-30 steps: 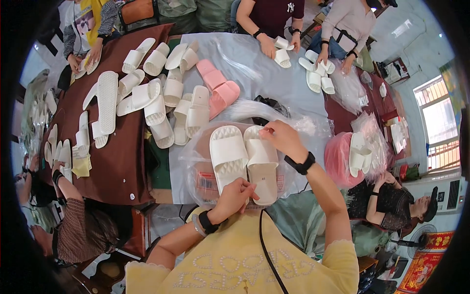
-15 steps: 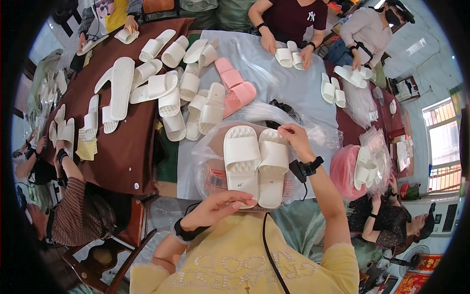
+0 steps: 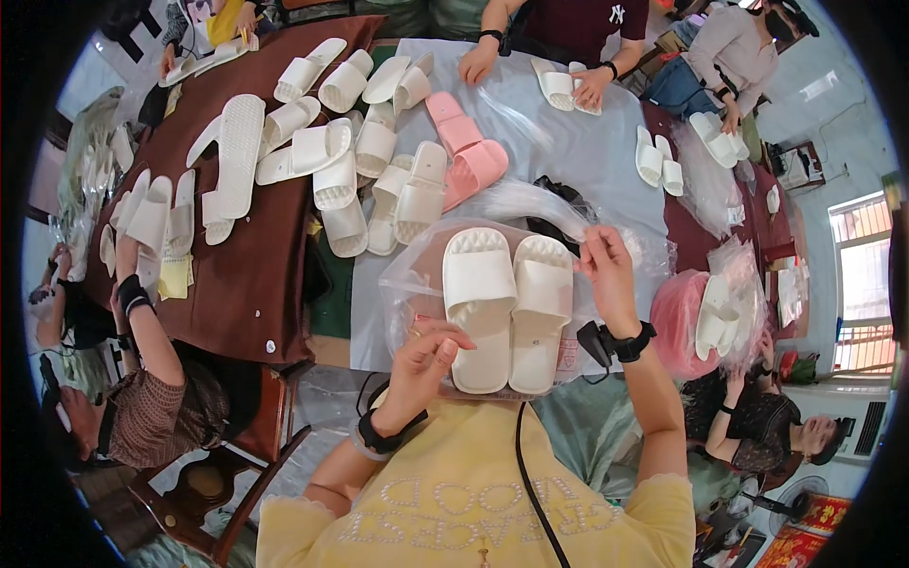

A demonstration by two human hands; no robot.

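A pair of white slide slippers lies side by side, toes away from me, on a clear plastic bag. At the left slipper's outer edge is my left hand, its fingers loosely extended and not wrapped round it. Just right of the right slipper's toe, my right hand has thumb and fingers drawn together; whatever they pinch is hidden, with clear film behind. Beyond the bag rests a pink pair of slippers. A bundle of clear film strips lies between.
Many white slippers are heaped at left on the brown cloth. Across the table a co-worker's hand is on another white pair. A pink plastic bundle sits at right. A wooden chair stands at lower left.
My left hand has moved up from the left slipper's heel to its outer edge. The right hand has left the right slipper's toe and shifted right. The view has shifted slightly.
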